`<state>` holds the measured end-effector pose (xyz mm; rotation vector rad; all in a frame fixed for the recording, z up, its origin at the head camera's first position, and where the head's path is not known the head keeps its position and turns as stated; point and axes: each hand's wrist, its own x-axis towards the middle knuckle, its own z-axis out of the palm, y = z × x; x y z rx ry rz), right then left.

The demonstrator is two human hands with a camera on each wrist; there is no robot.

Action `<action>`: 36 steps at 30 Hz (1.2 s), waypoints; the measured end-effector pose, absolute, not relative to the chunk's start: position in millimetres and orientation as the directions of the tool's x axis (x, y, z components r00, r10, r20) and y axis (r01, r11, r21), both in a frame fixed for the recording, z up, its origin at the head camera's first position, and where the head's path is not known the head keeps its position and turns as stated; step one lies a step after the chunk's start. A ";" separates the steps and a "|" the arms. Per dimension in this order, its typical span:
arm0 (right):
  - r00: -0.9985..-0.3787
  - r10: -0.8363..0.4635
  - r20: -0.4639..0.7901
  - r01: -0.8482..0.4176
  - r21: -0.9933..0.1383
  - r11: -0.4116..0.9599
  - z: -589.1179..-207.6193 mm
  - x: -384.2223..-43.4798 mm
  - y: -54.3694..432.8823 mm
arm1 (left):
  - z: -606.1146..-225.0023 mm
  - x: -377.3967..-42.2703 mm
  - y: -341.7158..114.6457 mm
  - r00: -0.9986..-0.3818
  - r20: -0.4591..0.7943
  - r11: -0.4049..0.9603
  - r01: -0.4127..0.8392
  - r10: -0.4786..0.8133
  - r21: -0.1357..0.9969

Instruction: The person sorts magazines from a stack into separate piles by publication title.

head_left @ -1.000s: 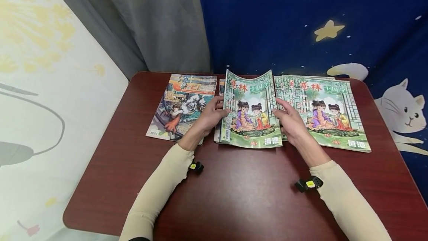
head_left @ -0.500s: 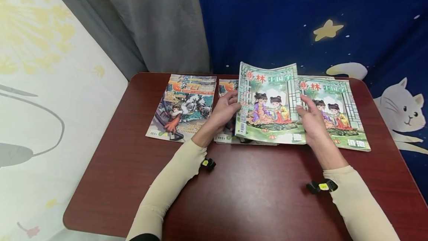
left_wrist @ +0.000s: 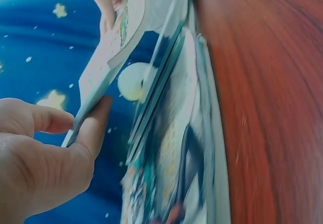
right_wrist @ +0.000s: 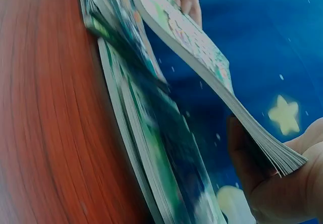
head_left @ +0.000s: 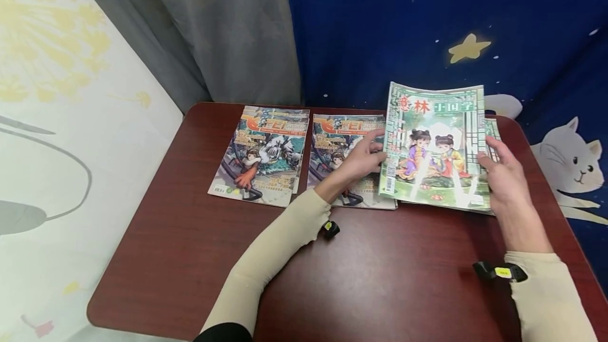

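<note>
A green-covered magazine (head_left: 432,146) with two cartoon girls on it is raised over the right part of the table, cover facing up toward me. My left hand (head_left: 363,160) pinches its left edge and my right hand (head_left: 508,173) grips its right edge. In the left wrist view, thumb and fingers of the left hand (left_wrist: 50,163) lie on opposite faces of it. Seen from the right wrist, its page edges bow between both hands, apart from the magazines (right_wrist: 131,133) lying below. Those are mostly hidden in the head view, where a green strip of cover (head_left: 493,128) shows.
Two groups of orange-titled magazines lie along the back of the dark red table (head_left: 370,278): one at left (head_left: 258,157), another in the middle (head_left: 325,168), partly behind the left forearm. A grey curtain (head_left: 247,30) and a blue starry backdrop (head_left: 380,30) stand behind the table.
Both hands have carried the green magazine rightward, from over the middle magazines to above the right pile. More of the middle orange-titled magazine shows now; the right pile is mostly covered.
</note>
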<state>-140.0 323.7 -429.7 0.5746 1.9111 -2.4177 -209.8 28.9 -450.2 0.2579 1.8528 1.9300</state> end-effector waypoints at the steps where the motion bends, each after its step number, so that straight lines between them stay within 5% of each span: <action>1: -0.932 0.224 -0.284 0.223 -0.939 -0.262 -429.8 -138.0 328.8 | -451.3 -208.6 33.6 -0.875 -0.183 0.030 -0.190 0.449 0.981; 20: -0.878 0.382 -0.288 0.214 -0.951 -0.225 -453.6 -114.1 394.6 | -460.9 -208.8 116.4 -0.832 -0.262 0.462 -0.007 0.489 0.887; 30: -0.846 0.489 -0.211 0.387 -0.874 0.292 -461.5 -127.4 404.9 | -473.7 -215.5 140.5 -0.817 -0.195 0.654 0.265 0.542 0.709; 36: -0.834 0.504 -0.225 0.407 -0.868 0.286 -463.6 -129.9 406.6 | -462.8 -205.4 137.0 -0.853 -0.126 0.765 0.377 0.507 0.522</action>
